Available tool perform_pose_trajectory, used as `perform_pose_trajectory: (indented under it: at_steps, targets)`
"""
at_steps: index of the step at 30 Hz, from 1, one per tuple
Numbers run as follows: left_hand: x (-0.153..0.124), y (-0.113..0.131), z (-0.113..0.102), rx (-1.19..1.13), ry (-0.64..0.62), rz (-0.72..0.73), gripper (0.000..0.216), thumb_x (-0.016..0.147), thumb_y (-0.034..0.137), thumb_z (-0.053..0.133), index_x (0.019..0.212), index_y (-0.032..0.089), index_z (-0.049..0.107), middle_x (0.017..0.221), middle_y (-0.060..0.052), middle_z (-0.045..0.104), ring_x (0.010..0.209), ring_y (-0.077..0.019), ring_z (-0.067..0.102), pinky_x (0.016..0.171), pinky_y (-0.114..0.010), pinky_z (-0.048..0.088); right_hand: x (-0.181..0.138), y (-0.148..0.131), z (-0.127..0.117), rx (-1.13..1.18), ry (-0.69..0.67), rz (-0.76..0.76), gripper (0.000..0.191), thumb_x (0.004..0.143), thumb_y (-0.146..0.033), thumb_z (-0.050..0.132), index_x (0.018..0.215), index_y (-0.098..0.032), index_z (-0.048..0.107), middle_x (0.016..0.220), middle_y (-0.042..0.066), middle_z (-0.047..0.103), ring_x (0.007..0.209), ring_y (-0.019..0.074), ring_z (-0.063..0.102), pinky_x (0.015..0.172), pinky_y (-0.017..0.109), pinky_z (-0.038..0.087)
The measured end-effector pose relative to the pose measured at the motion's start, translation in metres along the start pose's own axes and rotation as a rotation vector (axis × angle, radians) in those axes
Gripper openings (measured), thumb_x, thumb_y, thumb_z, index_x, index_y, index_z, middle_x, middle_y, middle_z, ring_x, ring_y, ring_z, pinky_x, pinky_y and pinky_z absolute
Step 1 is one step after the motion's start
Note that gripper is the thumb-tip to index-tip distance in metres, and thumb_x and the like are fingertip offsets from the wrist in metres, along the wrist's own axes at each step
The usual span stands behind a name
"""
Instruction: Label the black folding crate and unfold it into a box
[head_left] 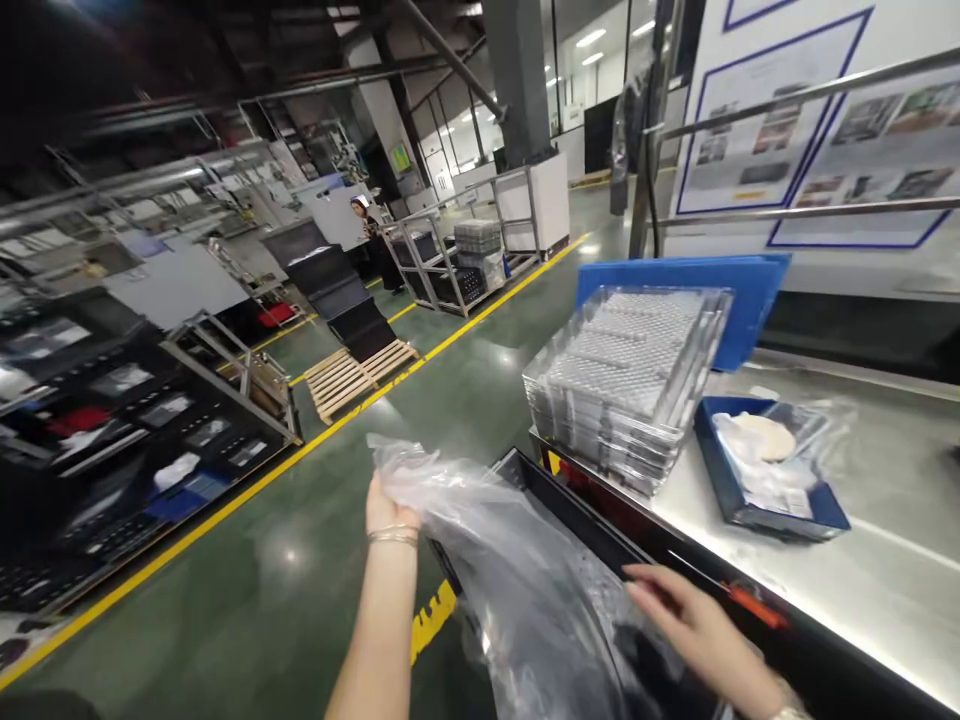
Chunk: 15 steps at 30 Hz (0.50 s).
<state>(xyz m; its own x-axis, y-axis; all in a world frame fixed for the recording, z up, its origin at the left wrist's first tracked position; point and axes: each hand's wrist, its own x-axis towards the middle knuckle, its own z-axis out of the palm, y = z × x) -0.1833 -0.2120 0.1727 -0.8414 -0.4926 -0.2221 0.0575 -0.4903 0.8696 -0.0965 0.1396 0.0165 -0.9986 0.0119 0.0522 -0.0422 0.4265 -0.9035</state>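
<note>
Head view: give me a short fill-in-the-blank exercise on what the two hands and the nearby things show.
1. The left hand grips the far end of a clear ____ bag.
2. The right hand rests on that bag above a long ____ tray.
3. The stack of clear plastic trays stands on the ____ table.
4. The shallow bin beside the stack is ____.

Missing words: plastic; black; steel; blue

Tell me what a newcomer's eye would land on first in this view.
Probably the clear plastic bag at bottom centre, gripped at its far end by the left hand while the right hand rests on it over a black tray. Next, the stack of clear blister trays on the steel table, right of centre, beside a small blue tray.
</note>
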Motion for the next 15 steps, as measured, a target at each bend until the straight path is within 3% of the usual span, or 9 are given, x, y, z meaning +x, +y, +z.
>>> perform_pose_trajectory:
  at_steps: [3,6,10,15]
  targets:
    - [-0.001,-0.006,0.009,-0.142,0.060,-0.141,0.030,0.083,0.027,0.039,0.065,0.020,0.062,0.064,-0.009,0.068,0.081,-0.0277,0.069,0.095,-0.052,0.051,-0.011,-0.029,0.067,0.018,0.063,-0.096,0.049,0.075,-0.065,0.056,0.102,-0.027,0.072,0.103,0.007,0.073,0.093,0.0265,0.069,0.081,0.037,0.058]
    - [-0.015,0.001,0.010,-0.234,0.061,-0.254,0.026,0.081,0.024,0.042,0.067,0.019,0.063,0.064,-0.010,0.068,0.087,-0.0298,0.070,0.094,-0.052,0.053,-0.006,-0.038,0.104,-0.002,0.277,-0.091,0.060,0.078,-0.067,0.051,0.116,-0.022,0.062,0.121,0.014,0.066,0.112,0.0330,0.062,0.097,0.049,0.051]
    - [-0.031,0.015,0.006,-0.320,0.013,-0.354,0.028,0.084,0.022,0.043,0.064,0.018,0.062,0.057,-0.010,0.067,0.092,-0.0323,0.071,0.096,-0.055,0.052,0.018,-0.047,0.105,-0.017,0.475,-0.125,0.068,0.078,-0.071,0.049,0.121,-0.018,0.053,0.127,0.019,0.060,0.122,0.0367,0.054,0.107,0.057,0.041]
    - [-0.044,0.015,0.010,-0.410,-0.072,-0.403,0.038,0.092,0.024,0.040,0.065,0.015,0.064,0.058,-0.010,0.070,0.088,-0.0283,0.073,0.099,-0.051,0.052,0.048,-0.081,0.081,0.008,0.460,-0.250,0.070,0.072,-0.068,0.058,0.121,-0.018,0.056,0.129,0.018,0.061,0.122,0.0353,0.055,0.108,0.055,0.040]
